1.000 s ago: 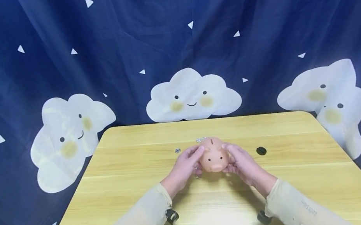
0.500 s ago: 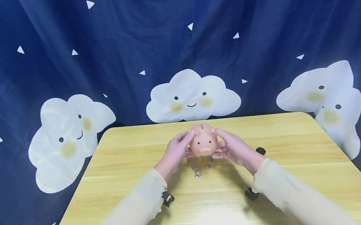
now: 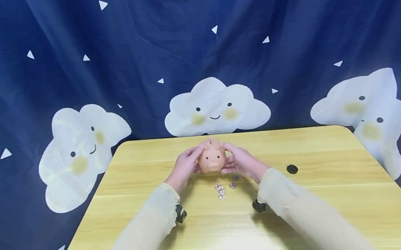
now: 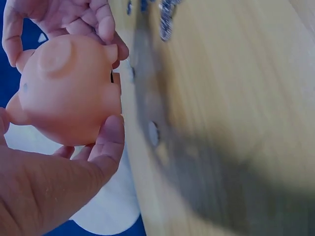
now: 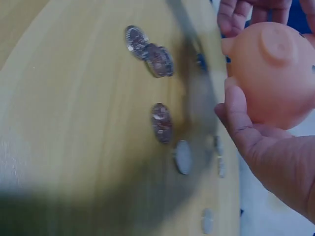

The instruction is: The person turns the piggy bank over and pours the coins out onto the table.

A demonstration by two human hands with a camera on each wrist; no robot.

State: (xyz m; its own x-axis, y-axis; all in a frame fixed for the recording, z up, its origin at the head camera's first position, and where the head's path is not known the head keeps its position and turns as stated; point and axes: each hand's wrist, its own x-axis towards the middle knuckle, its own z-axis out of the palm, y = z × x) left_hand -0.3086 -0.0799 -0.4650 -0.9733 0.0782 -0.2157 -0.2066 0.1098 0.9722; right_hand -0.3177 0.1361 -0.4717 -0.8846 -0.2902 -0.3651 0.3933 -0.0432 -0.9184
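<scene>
A pink piggy bank with a slot on top is held upright between both hands, its snout toward me. My left hand grips its left side, thumb near the ear. On the other side my right hand holds it with thumb and fingers. Both wrist views show the piggy bank's feet raised off the tabletop. Several silvery coins lie on the wood just in front of it, and the right wrist view shows more coins scattered around. Its underside is mostly hidden.
A black round cap lies on the wooden table to the right of my right hand. Behind the table's far edge hangs a dark blue curtain with white clouds. Each wrist carries a small black camera.
Both hands have carried the piggy bank away from me and to the left. Coins in front of it have come into view, while ones behind it are now covered.
</scene>
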